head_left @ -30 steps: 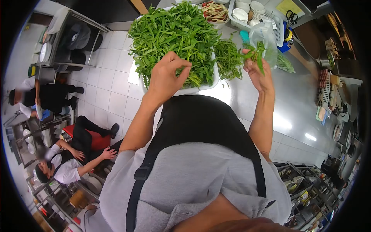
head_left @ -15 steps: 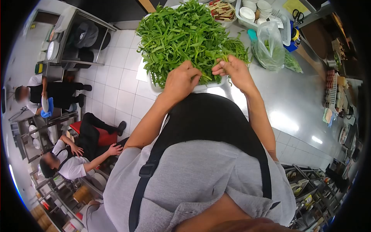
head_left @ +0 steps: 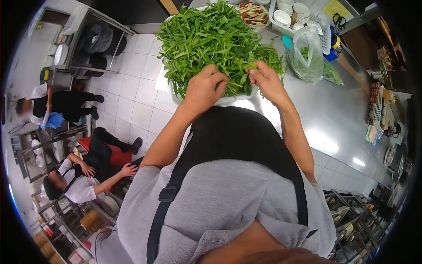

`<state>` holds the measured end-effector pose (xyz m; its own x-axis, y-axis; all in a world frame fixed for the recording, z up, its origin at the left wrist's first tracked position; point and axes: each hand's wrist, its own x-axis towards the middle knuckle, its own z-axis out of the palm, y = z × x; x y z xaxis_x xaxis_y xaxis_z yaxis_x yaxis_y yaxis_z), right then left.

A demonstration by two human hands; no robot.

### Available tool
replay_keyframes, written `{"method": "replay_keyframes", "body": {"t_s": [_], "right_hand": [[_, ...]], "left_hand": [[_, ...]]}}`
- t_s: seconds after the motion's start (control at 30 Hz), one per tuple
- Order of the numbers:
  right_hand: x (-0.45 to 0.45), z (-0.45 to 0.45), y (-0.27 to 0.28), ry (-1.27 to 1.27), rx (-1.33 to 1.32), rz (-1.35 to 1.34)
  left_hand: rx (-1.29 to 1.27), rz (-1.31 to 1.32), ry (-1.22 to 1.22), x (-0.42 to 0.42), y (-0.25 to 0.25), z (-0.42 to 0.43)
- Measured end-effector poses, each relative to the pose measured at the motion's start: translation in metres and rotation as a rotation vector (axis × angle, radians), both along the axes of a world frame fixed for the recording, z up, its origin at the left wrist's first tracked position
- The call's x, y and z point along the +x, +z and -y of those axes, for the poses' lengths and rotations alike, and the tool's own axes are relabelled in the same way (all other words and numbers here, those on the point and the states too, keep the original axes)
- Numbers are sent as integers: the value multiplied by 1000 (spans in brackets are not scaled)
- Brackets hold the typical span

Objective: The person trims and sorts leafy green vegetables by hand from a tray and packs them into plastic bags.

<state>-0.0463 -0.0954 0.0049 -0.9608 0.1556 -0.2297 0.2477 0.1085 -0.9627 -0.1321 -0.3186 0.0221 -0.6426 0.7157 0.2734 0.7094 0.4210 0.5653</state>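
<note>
A big heap of leafy green water spinach (head_left: pixel 206 42) fills a white tray (head_left: pixel 235 98) in front of me. Over the near edge of the heap, my left hand (head_left: pixel 204 88) is closed, thumb against bent fingers, on a green water spinach stem (head_left: pixel 236 83). A short way to the right, my right hand (head_left: pixel 267 81) pinches a water spinach stem near the heap's right side. Whether both hands hold the same stem cannot be made out among the leaves.
On the steel counter (head_left: pixel 316 116) lie a plastic bag (head_left: pixel 306 59) with greens, a basket (head_left: pixel 325 37) with white bowls, scissors (head_left: pixel 339 20) and a tub of red-and-white packets (head_left: pixel 254 14). To the left, one co-worker (head_left: pixel 79 180) sits and another (head_left: pixel 52 105) stands.
My right hand has shifted slightly, its fingers now closer together on a stem. My left hand has barely moved. The standing co-worker's white plate no longer shows.
</note>
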Motion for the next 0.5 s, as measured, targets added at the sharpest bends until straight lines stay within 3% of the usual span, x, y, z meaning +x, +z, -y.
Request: {"method": "replay_keyframes", "body": {"t_s": [0.07, 0.17, 0.37, 0.5], "right_hand": [[-2, 1, 15, 63, 63, 44], [-5, 9, 30, 98, -129, 2], [-10, -6, 45, 127, -223, -21], [-12, -9, 43, 18, -293, -105]], "left_hand": [[86, -15, -20, -3, 13, -2], [107, -69, -28, -1, 35, -13], [219, -128, -36, -8, 41, -24], [413, 27, 87, -5, 45, -24]]}}
